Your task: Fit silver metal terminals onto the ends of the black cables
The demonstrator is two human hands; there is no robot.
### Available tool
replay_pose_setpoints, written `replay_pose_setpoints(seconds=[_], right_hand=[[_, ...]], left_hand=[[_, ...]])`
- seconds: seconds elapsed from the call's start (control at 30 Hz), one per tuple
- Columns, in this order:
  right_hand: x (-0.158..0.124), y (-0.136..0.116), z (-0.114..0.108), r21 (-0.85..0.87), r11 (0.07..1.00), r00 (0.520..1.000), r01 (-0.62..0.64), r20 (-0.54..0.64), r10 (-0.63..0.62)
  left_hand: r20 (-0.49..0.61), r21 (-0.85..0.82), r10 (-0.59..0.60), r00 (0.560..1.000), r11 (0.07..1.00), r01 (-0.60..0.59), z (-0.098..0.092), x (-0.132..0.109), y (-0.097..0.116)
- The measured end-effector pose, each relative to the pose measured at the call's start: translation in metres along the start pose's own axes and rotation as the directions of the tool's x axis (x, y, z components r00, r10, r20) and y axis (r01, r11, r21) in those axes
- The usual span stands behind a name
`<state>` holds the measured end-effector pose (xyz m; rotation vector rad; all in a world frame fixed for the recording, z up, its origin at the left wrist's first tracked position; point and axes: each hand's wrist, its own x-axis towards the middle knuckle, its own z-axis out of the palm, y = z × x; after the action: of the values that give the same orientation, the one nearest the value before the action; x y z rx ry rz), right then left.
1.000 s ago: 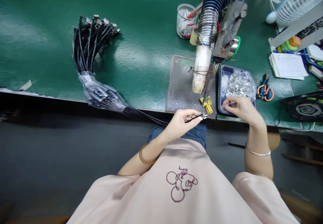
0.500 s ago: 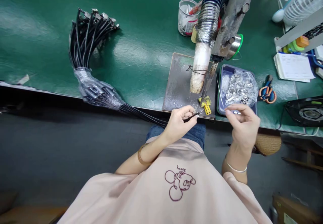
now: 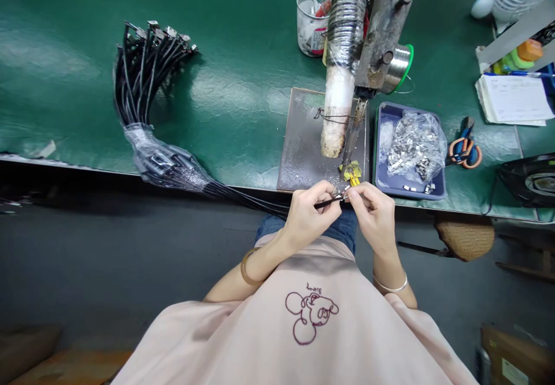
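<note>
My left hand [image 3: 309, 216] is closed in a pinch around the end of a black cable [image 3: 328, 202], whose tip points right. At that tip my right hand [image 3: 376, 216] pinches with thumb and forefinger; whatever is between them is too small to make out. The cable trails left into a bundle of black cables [image 3: 145, 81] with metal connectors on their far ends, wrapped in clear plastic [image 3: 167, 162]. Just above my fingertips are a small yellow piece [image 3: 353, 171] and the downward-pointing soldering iron [image 3: 355, 130], over a dark board [image 3: 299, 142].
Right of the board stands a blue-grey tray [image 3: 392, 188] with a plastic bag of metal connectors [image 3: 411, 148]. Orange-handled cutters [image 3: 465, 151] lie beyond it. A ribbed hose [image 3: 344, 32], a solder spool [image 3: 396, 70] and a clear tub [image 3: 307, 26] stand behind.
My right hand has moved left from the tray's front edge to the cable tip, meeting my left hand. My left hand keeps its pinch on the cable. The view has shifted slightly.
</note>
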<state>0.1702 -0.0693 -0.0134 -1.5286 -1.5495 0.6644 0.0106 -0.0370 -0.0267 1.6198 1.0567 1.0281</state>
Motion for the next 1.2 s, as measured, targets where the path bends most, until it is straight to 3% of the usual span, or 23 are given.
replay_pose_setpoints(seconds=[0.27, 0.37, 0.43, 0.53, 0.63, 0.73, 0.87, 0.97, 1.13, 1.2], right_hand=[[-0.001, 0.000, 0.001, -0.134, 0.988, 0.996, 0.077, -0.032, -0.082], [-0.001, 0.003, -0.003, -0.054, 0.998, 0.997, -0.021, -0.079, 0.017], [-0.001, 0.003, -0.006, 0.034, 0.997, 0.997, -0.073, -0.030, 0.074], [0.000, -0.001, -0.009, 0.074, 0.997, 0.999, -0.034, 0.021, 0.033], [-0.001, -0.005, -0.007, -0.059, 0.995, 0.995, 0.085, -0.039, -0.088], [-0.003, -0.005, -0.004, -0.154, 0.980, 0.989, 0.124, -0.061, -0.134], [-0.008, 0.001, -0.002, -0.023, 0.997, 0.972, 0.077, -0.223, -0.080], [-0.010, 0.005, 0.000, 0.057, 0.993, 0.947, 0.108, -0.310, -0.085], [-0.004, 0.006, 0.004, -0.222, 0.926, 0.915, 0.306, -0.202, -0.350], [-0.001, 0.007, 0.007, -0.256, 0.890, 0.892, 0.377, -0.158, -0.423]], left_hand=[[0.003, 0.068, 0.090, 0.996, 0.994, -0.090, -0.002, -0.001, 0.001], [0.012, 0.076, 0.179, 0.984, 0.981, -0.179, -0.005, -0.002, -0.002], [0.022, 0.052, 0.216, 0.976, 0.975, -0.217, -0.009, -0.001, -0.002], [0.081, -0.048, 0.117, 0.990, 0.992, -0.113, -0.014, 0.000, -0.002], [0.161, -0.183, -0.025, 0.987, 0.982, 0.055, -0.016, 0.001, 0.000], [0.123, -0.291, -0.093, 0.988, 0.949, 0.126, -0.015, 0.004, 0.002], [0.085, -0.327, -0.142, 0.986, 0.931, 0.162, -0.014, 0.012, 0.003], [0.093, -0.370, -0.172, 0.981, 0.908, 0.195, -0.013, 0.016, 0.000], [0.112, -0.409, -0.214, 0.970, 0.880, 0.241, -0.010, 0.020, -0.005], [0.104, -0.411, -0.223, 0.969, 0.878, 0.246, -0.009, 0.022, -0.004]])
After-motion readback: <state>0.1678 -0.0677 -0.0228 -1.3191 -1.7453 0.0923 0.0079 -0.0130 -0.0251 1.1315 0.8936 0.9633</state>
